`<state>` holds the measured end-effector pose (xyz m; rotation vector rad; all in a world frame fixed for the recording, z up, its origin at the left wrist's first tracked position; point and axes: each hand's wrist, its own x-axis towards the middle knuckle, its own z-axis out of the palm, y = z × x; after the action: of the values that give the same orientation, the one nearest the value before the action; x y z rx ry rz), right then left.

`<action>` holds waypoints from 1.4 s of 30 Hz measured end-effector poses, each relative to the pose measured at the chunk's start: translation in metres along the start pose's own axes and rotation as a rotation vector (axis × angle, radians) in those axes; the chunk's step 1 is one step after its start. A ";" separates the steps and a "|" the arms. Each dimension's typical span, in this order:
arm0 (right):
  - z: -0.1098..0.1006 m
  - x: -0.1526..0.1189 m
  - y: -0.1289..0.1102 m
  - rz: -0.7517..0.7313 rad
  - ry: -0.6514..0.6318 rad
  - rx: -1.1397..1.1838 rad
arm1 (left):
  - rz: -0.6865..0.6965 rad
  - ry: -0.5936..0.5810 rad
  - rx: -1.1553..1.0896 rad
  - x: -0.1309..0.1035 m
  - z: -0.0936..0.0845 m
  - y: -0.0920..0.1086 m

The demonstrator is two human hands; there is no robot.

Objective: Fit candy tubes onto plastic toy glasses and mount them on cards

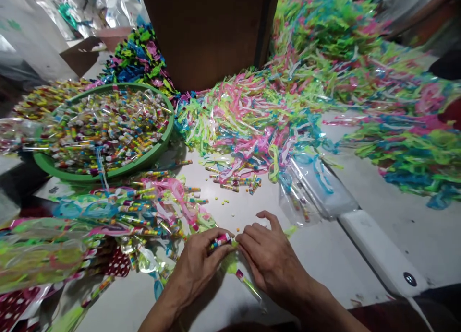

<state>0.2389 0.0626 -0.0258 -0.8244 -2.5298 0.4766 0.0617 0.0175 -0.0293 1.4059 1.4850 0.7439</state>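
My left hand (198, 255) is closed around a small candy tube (220, 241) with a colourful wrapper and a magenta-and-white end. At that end, my right hand (266, 253) pinches a bit of yellow-green plastic strip (234, 244); its index finger is raised and curled. More yellow-green plastic (229, 262) hangs below the fingers, partly hidden by them. Between my wrists, a second slim tube (250, 286) with a magenta end lies on the white table (223, 303).
A green basket (169, 125) of candy tubes stands left. Bright plastic strips (237, 106) heap along the back before a brown box (212, 34). To the right lies a white device (378, 250) with a round display and cord, a clear bag (298, 202) beside it. Small yellow pellets (225, 202) are scattered ahead.
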 end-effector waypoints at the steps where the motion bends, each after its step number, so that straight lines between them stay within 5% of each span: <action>1: -0.002 0.000 -0.001 0.003 -0.012 -0.016 | -0.007 0.009 -0.017 0.001 0.001 0.000; 10: -0.001 0.000 -0.005 0.008 -0.059 0.032 | 0.000 0.040 0.067 -0.007 -0.001 -0.006; 17: 0.008 -0.005 -0.011 -0.042 0.104 -0.008 | 0.165 0.117 0.148 -0.017 0.005 -0.001; 28: 0.002 -0.003 -0.001 -0.041 0.024 -0.099 | -0.054 0.065 -0.087 -0.009 0.010 -0.008; 42: 0.010 -0.003 0.004 -0.021 -0.009 -0.062 | -0.076 0.119 0.248 -0.017 0.017 -0.008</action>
<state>0.2380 0.0617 -0.0371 -0.8194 -2.5708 0.3979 0.0723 -0.0033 -0.0394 1.4993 1.7615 0.6212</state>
